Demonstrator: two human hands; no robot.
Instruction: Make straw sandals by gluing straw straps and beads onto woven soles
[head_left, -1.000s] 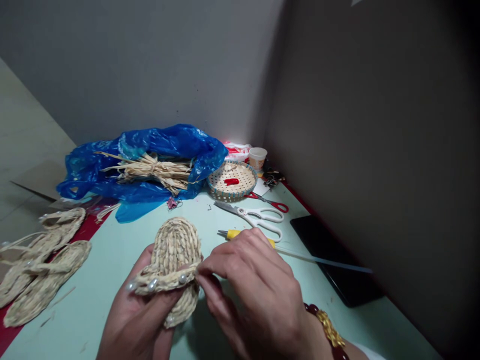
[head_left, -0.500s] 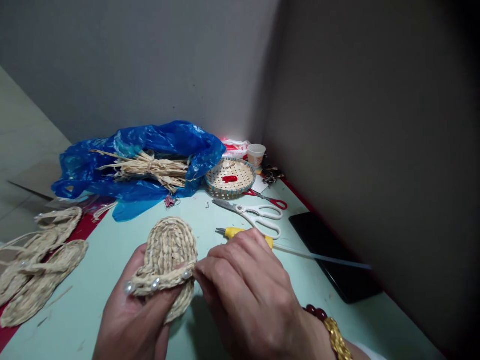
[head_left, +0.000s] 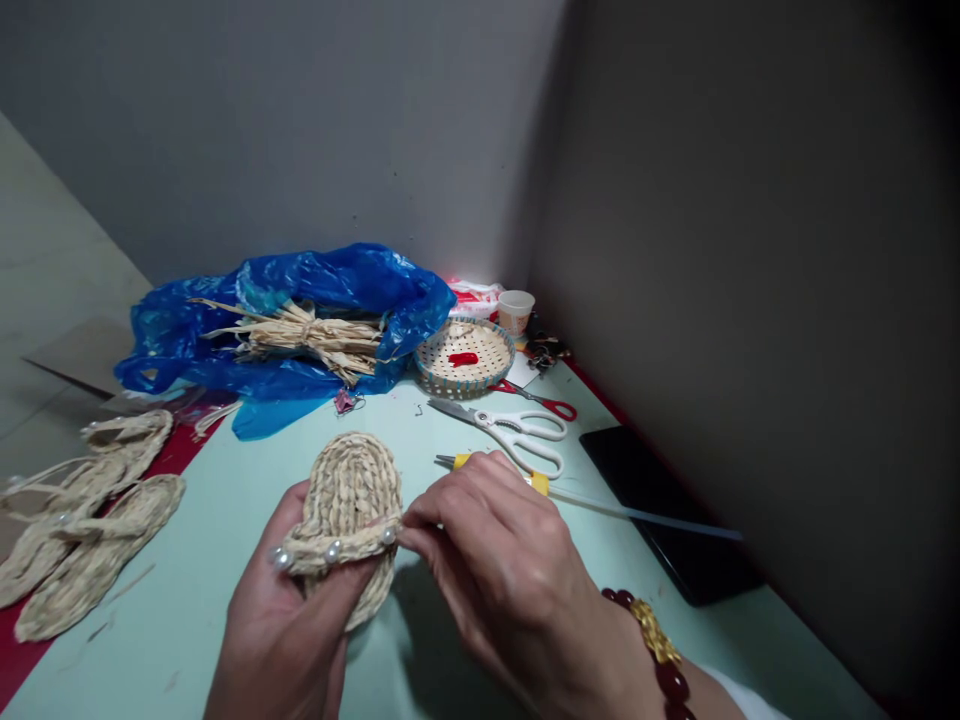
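Progress | woven straw sandal [head_left: 349, 500] with sole and pearl-beaded strap [head_left: 337, 545] already formed, held above near desk [head_left: 225, 500] | left hand [head_left: 289, 630] cups it underneath | right hand [head_left: 502, 570] pinches strap's right end, apparently not yet fastened | three sandals [head_left: 82, 520] lie far left
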